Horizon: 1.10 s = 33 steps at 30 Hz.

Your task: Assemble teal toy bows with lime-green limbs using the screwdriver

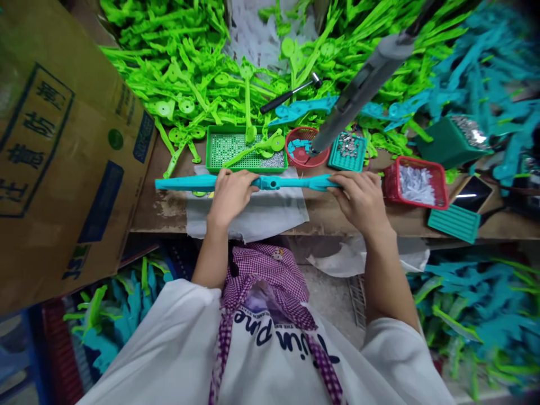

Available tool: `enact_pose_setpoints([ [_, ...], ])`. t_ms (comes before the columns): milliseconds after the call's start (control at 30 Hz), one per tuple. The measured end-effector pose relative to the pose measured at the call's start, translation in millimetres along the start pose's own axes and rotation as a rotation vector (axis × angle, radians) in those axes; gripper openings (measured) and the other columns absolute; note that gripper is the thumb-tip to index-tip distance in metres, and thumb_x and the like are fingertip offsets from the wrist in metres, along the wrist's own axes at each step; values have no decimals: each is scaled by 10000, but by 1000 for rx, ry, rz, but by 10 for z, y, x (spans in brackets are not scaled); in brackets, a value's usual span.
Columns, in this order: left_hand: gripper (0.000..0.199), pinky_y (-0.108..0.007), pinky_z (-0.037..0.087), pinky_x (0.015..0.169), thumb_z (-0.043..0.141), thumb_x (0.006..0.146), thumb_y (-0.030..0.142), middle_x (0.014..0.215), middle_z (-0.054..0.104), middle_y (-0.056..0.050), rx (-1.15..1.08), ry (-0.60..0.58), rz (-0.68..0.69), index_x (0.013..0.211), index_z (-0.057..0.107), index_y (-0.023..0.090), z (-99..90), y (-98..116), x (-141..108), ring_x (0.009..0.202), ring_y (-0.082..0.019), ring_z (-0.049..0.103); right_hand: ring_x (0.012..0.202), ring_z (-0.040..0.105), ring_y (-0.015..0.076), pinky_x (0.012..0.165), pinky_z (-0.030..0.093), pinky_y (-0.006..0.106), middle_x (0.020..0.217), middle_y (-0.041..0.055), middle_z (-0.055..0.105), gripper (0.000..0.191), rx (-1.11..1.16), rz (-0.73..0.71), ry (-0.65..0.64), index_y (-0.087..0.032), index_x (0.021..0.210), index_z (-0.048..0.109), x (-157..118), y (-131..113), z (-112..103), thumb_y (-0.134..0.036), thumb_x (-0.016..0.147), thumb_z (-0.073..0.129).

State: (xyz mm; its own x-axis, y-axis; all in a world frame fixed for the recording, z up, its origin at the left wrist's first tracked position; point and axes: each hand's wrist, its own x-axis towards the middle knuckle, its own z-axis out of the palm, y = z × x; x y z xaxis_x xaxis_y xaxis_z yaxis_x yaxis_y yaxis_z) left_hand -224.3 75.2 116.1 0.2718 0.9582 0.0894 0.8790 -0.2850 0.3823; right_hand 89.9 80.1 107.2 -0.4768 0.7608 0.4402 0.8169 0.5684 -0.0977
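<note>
A long turquoise plastic part [291, 183] with a small hole near its middle lies level across the front of the bench. My left hand [233, 194] is closed around it left of the hole, and my right hand [358, 197] grips its right end. Beneath it a white cloth [274, 216] covers some of the bench edge. Just behind the part stands a green perforated basket [223, 152] holding small metal pieces, with lime-green plastic parts lying across it. A round red basket [301, 154] with small turquoise pieces sits to its right.
Lime-green parts [181, 73] are heaped along the back, with a hammer [291, 93] among them. A grey screwdriver-like tool [363, 84] hangs down at the centre. A large carboard box [97, 140] walls off the left. A red basket [392, 180] of whitish pieces stands right.
</note>
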Motion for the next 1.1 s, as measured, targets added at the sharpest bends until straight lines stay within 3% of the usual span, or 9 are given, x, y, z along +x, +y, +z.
enact_pose_setpoints([
  [67,225,-430,433,919,605,953,239,1084,773,-38,12,-6,0,1125,746,269,-9,-27,58,947,-244,700,1160,638,281,1000,418,460,1242,120,710,333,31,11,23,-226,1269,619,104,-216,10,-394,997,528],
  [167,242,-418,427,878,592,961,228,1083,774,-43,51,21,68,1151,738,259,3,-58,36,939,-242,702,1291,573,292,1050,435,467,1397,147,625,500,186,-48,5,-214,1414,522,300,-610,192,-465,982,538],
  [300,283,-414,413,850,545,994,251,1106,762,-90,144,83,220,1235,686,202,78,-106,10,979,-254,696,1195,636,248,974,502,409,1282,128,693,374,380,-118,-31,-203,1329,590,545,-882,543,-381,1035,444],
  [433,315,-420,400,815,472,1030,291,1028,754,-122,239,137,315,1233,672,157,164,-189,58,934,-260,682,1062,667,245,898,519,405,1133,127,733,288,367,-102,9,-186,1173,655,623,-860,715,-318,1039,437],
  [667,313,-411,373,743,415,1044,261,904,735,-106,294,187,382,1163,685,157,245,-196,-23,822,-241,656,1017,684,239,861,535,407,1123,131,743,259,318,-128,60,-174,1130,669,443,-939,766,-247,1034,439],
  [800,288,-426,378,766,446,1025,244,923,740,-105,265,207,352,1182,680,185,262,-184,-92,818,-245,661,1100,683,231,913,544,414,1168,107,742,266,349,-83,52,-206,1158,675,345,-986,759,-286,1036,452],
  [933,260,-441,394,807,494,1013,293,977,758,-100,207,161,337,1169,683,206,196,-215,-21,848,-253,680,1215,638,247,1001,511,444,1285,111,697,358,397,-3,63,-218,1305,611,372,-924,737,-397,1022,484],
  [1100,247,-435,408,826,523,1000,291,995,758,-101,212,109,357,1163,687,203,128,-237,53,885,-256,690,1093,672,241,905,489,401,1181,118,739,365,370,-31,13,-193,1201,664,468,-842,731,-430,1031,445],
])
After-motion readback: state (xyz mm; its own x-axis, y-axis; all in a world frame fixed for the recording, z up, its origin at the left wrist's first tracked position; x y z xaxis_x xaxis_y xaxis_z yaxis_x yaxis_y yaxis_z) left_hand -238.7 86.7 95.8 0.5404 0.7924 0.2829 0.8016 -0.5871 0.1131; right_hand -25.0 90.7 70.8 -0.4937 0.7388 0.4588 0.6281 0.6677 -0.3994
